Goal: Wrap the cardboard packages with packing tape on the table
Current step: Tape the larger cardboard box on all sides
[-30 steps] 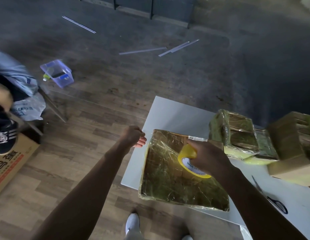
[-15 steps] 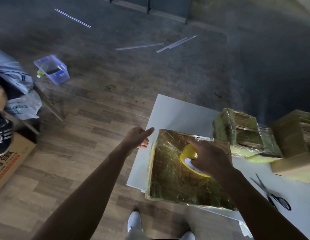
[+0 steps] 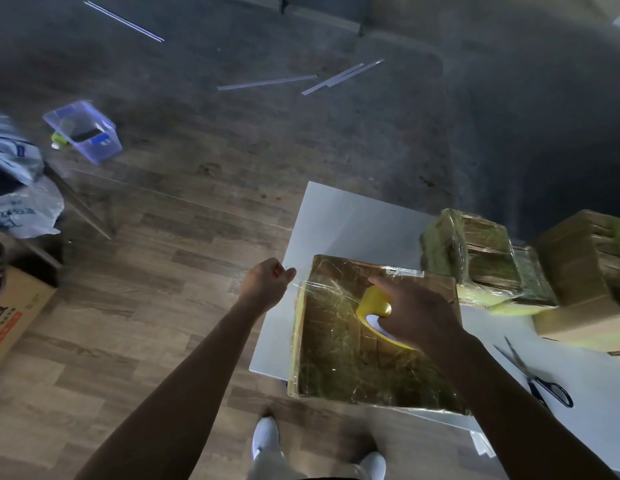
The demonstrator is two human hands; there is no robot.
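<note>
A flat cardboard package (image 3: 339,348), glossy with clear tape, lies on the white table (image 3: 339,223) at its front left corner. My right hand (image 3: 416,317) grips a yellow roll of packing tape (image 3: 372,308) on top of the package. A stretched strip of clear tape (image 3: 322,289) runs from the roll leftward to my left hand (image 3: 267,282), which pinches its free end just off the package's left edge.
Two taped packages (image 3: 475,258) and a plain cardboard box (image 3: 585,275) sit at the table's right. Scissors (image 3: 540,382) lie near the right front. On the floor are a clear plastic bin (image 3: 83,131), thin strips (image 3: 267,82), bags (image 3: 21,209) and a printed carton (image 3: 14,306).
My left hand went from open fingers to pinching the tape's end, and a strip is now pulled out leftward from the roll. The right hand stays on the roll.
</note>
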